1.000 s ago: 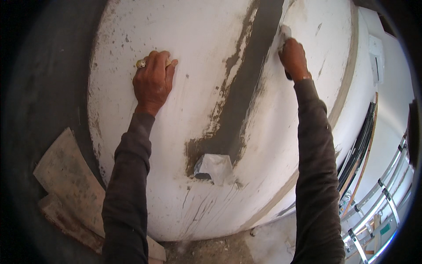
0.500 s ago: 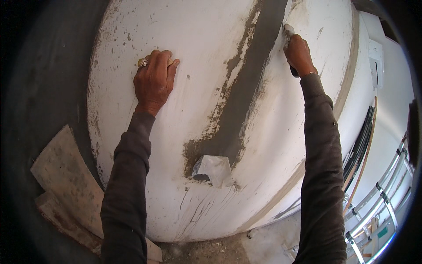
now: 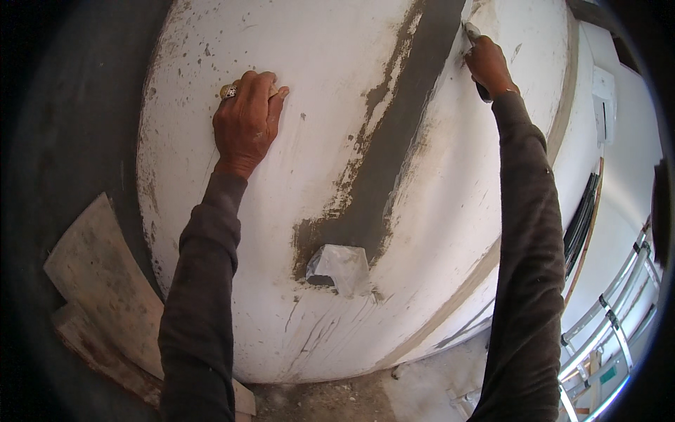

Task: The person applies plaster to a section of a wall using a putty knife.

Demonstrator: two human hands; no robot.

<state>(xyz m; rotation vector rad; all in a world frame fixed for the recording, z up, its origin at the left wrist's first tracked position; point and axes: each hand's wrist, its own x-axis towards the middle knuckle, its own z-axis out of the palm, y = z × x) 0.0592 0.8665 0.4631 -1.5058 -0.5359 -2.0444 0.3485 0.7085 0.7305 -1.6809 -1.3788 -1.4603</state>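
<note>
Gripping a hand tool (image 3: 472,31), the right hand (image 3: 492,67) is high on the white wall (image 3: 309,42), just beyond the right edge of the long grey band (image 3: 397,141); I cannot tell whether the tool's tip touches the surface. The left hand (image 3: 246,125) is clenched around a pale piece (image 3: 273,90), mostly hidden, nearer the wall's left edge. Between the 2 hands runs the band — a broad stretch of white wall separates its ragged left edge from the left hand. The band's lower end meets crumpled plastic (image 3: 348,271), above the wall's bottom edge. Boards (image 3: 105,260) stand by the wall's lower left corner, and a ladder (image 3: 616,315) is well apart to the right. Compared with 1.0 s ago, the right hand and tool have gone higher — and slightly farther right — while the left hand sits in nearly the same place.
</note>
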